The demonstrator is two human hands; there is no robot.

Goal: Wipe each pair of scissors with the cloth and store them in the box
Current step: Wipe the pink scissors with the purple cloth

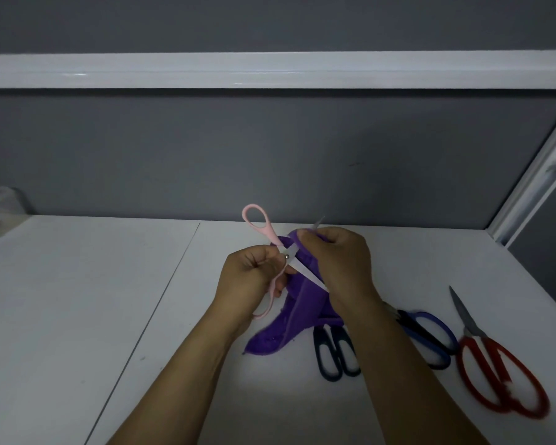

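In the head view, the pink scissors (289, 253) were held above the white table (142, 284), near its back edge, with slim pale pink loop handles, a small silver pivot and narrow bright blades spread wide apart. The left hand (251, 277) had its fingers curled round the lower handle. The right hand (337, 261) pinched the purple cloth (299, 303) round one blade (its tip poked out above the knuckles), and the cloth's loose end trailed down onto the table. A dark navy pair (334, 354), a blue pair (430, 338) and a red pair (501, 377) lay at right; the translucent box (0, 200) sat far left
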